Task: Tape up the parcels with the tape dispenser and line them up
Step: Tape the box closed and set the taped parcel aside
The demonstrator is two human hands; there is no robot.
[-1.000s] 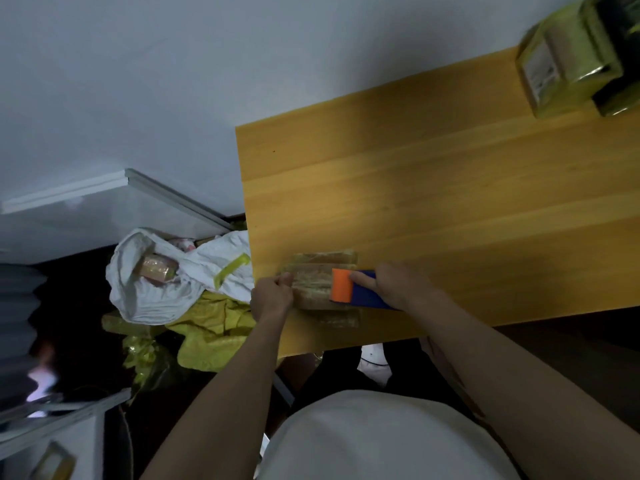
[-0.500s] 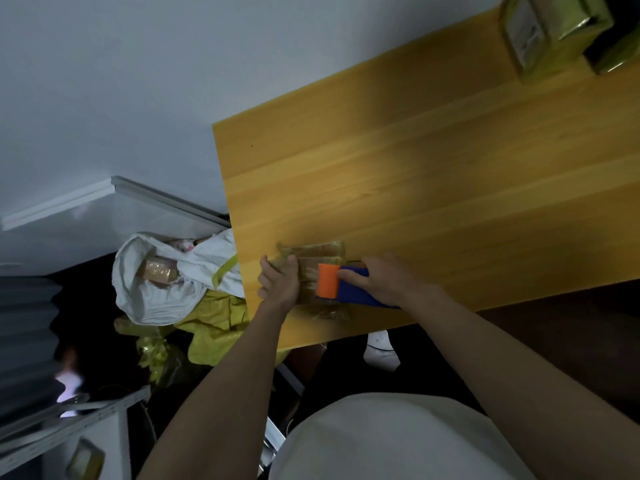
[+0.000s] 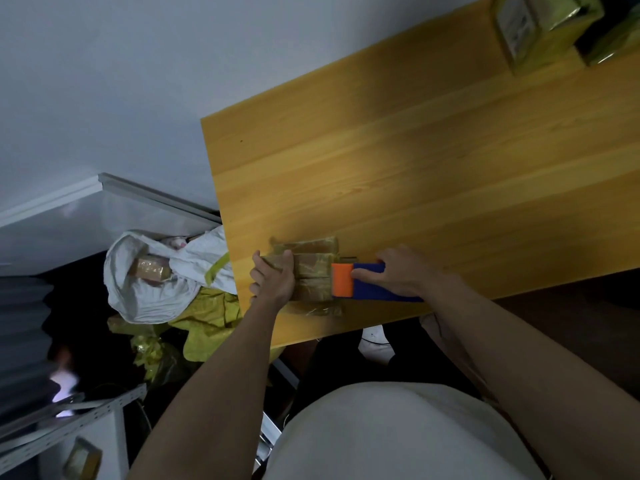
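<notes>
A small brown parcel, wrapped in shiny tape, lies on the wooden table near its front left corner. My left hand grips the parcel's left end and holds it down. My right hand holds the blue and orange tape dispenser, whose orange end rests on the parcel's right side. Two taped parcels stand at the table's far right, cut off by the frame's edge.
Left of the table, on the floor, a white sack holds another brown parcel, with yellow bags beneath it. A metal shelf stands at the lower left. The table's front edge runs just below my hands.
My left hand has slid further onto the parcel's left end. The dispenser stays on the parcel's right side. The view has shifted, so the far parcels sit nearer the top edge.
</notes>
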